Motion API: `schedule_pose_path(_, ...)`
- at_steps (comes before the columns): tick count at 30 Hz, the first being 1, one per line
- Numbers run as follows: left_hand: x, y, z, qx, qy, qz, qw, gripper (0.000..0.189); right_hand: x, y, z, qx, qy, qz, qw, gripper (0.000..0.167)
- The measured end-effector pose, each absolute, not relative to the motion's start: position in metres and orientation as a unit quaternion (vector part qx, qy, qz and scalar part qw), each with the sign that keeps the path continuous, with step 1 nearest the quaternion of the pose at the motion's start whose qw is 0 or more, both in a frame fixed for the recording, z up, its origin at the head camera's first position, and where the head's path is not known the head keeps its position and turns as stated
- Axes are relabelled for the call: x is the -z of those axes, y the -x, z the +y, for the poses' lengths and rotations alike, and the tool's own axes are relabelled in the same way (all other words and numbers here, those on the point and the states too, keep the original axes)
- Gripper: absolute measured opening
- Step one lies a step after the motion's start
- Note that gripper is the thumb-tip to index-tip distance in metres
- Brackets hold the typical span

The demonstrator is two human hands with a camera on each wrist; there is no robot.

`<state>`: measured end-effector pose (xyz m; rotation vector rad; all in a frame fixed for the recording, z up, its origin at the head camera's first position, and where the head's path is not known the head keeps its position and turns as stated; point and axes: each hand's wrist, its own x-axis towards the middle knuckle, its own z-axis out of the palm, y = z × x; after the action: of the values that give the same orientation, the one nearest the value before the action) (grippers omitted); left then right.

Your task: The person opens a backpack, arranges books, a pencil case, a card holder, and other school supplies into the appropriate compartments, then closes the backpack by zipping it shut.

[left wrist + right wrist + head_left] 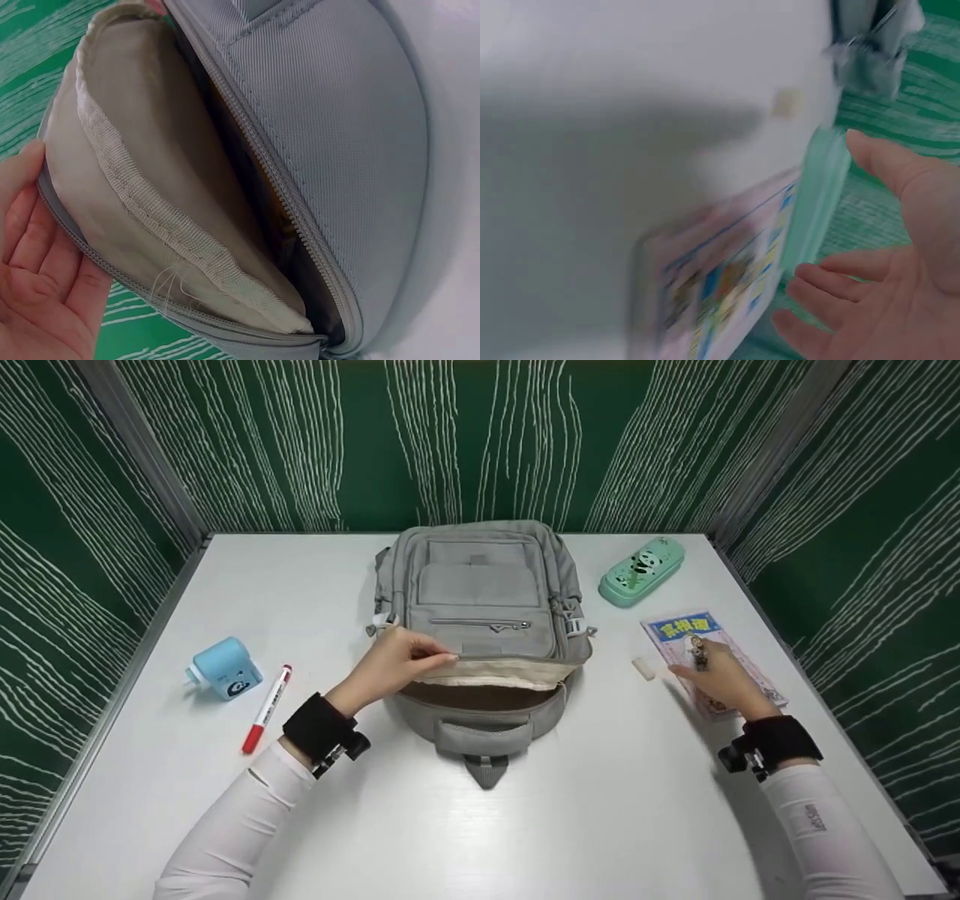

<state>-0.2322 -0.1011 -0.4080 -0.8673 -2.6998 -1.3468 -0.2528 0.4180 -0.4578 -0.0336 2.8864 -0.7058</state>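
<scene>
A grey backpack (480,585) lies on the table with its main zip open and the beige lining (510,673) showing. My left hand (394,664) pinches the zipped edge of the flap between thumb and fingers and holds it up. Inside the dark gap, seen in the left wrist view, the contents are too dim to make out. Over a comic-style book (684,628) with a blue and yellow title hovers my right hand (720,675). Its fingers look spread and hold nothing in the right wrist view. A small pale eraser (643,668) lies left of the book.
Behind the book sits a green panda pencil case (642,571). Left of the backpack are a light blue panda bottle-shaped item (227,668) and a red-capped white marker (267,709). Green walls with white streaks stand around the white table (480,840).
</scene>
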Motion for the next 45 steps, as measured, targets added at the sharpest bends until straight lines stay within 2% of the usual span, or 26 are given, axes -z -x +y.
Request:
schedule_pose_path(9,0.407,0.229,-0.102,0.427,0.268,-0.864,-0.010,0.018,0.474,0.254,0.472,0.209,-0.074,0.967,0.128,0.108)
schedule_pose_path(15,0.407,0.229,-0.101,0.430,0.269,-0.862,-0.012,0.018,0.470,0.259,0.489,0.175,-0.093,0.968,0.155,0.119)
schedule_pose_path(22,0.406,0.229,-0.100,0.431,0.273,-0.860,-0.023,0.017,0.463,0.264,0.500,0.164,-0.110,0.960,0.201,0.123)
schedule_pose_path(29,0.407,0.229,-0.099,0.423,0.268,-0.865,-0.034,0.018,0.460,0.263,0.504,0.212,-0.160,0.933,0.243,0.116)
schedule_pose_path(38,0.408,0.230,-0.100,0.426,0.278,-0.860,-0.026,0.017,0.443,0.257,0.498,0.215,-0.172,0.924,0.265,0.125)
schedule_pose_path(45,0.409,0.227,-0.101,0.420,0.279,-0.863,-0.020,0.018,0.446,0.258,0.503,0.238,-0.173,0.918,0.267,0.115)
